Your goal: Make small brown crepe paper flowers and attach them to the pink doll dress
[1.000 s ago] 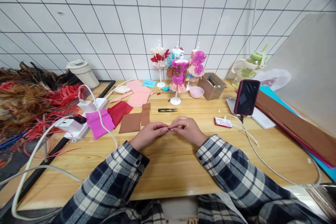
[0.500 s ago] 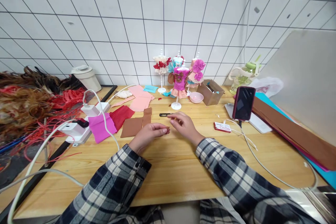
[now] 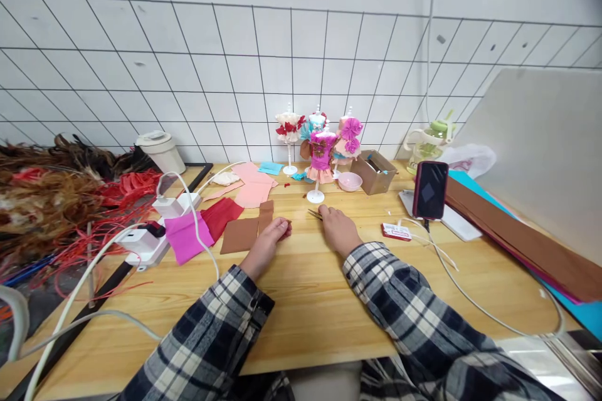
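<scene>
My left hand (image 3: 270,243) is closed, with thumb and fingertips pinched on a small scrap of brown crepe paper (image 3: 288,222); most of the scrap is hidden. To its right, my right hand (image 3: 339,230) curls around a pair of small thread snips (image 3: 315,213), their narrow tips pointing left above the table. Flat beside the left hand lie brown crepe paper pieces (image 3: 239,236). In front of the right hand stands a mini dress form (image 3: 322,151) in a magenta top and pink skirt, with a brown bow.
More dressed mini forms (image 3: 288,128) stand behind, near a pink bowl (image 3: 350,182) and an open box (image 3: 376,174). Red crepe paper (image 3: 224,218) and magenta paper (image 3: 185,238) lie left by a power strip (image 3: 145,247) with cables. A phone (image 3: 431,190) stands right, its cable crossing the table.
My right hand has moved onto the snips that lay on the table and now grips them. My left hand has drawn slightly left with the brown scrap. The camera view has tilted up.
</scene>
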Demonstrator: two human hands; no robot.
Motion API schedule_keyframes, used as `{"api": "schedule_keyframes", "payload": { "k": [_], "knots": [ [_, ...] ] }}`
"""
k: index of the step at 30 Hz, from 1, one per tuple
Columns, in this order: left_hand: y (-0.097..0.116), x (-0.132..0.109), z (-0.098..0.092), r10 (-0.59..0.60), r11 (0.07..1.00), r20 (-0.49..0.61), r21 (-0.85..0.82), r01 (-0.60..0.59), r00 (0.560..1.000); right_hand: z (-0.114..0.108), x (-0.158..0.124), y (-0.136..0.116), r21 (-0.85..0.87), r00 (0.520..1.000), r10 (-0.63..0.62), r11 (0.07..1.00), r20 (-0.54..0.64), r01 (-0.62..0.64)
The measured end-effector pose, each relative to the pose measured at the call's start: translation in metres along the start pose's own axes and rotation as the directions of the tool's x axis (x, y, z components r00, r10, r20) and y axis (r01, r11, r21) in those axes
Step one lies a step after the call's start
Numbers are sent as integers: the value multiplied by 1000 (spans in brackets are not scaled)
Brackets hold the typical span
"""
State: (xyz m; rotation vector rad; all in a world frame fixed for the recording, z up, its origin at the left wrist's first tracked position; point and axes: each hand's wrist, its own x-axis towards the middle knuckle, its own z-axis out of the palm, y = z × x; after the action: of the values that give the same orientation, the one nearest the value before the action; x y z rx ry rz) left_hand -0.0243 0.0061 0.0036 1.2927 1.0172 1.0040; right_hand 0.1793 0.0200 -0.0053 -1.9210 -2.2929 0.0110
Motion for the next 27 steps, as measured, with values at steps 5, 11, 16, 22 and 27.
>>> {"api": "schedule_keyframes", "payload": {
  "k": [5,11,16,22,27],
  "knots": [
    [5,-3,3,3,1000,3,10,-3,1000,-3,-13,15,79,999,35,996,6,-35],
    [6,-6,9,-104,993,8,-51,104,995,-4,-28,-1,664,996,-89,745,1,65],
    [9,-9,11,-200,968,-8,-154,197,980,-2,-37,-23,763,994,-101,639,-41,96],
    [13,-13,20,-171,983,3,-65,170,985,-4,-40,-23,794,982,-181,605,59,64],
    [13,-14,21,-122,990,-24,69,124,992,-10,-43,-22,776,963,-247,627,110,73]
  ]
}}
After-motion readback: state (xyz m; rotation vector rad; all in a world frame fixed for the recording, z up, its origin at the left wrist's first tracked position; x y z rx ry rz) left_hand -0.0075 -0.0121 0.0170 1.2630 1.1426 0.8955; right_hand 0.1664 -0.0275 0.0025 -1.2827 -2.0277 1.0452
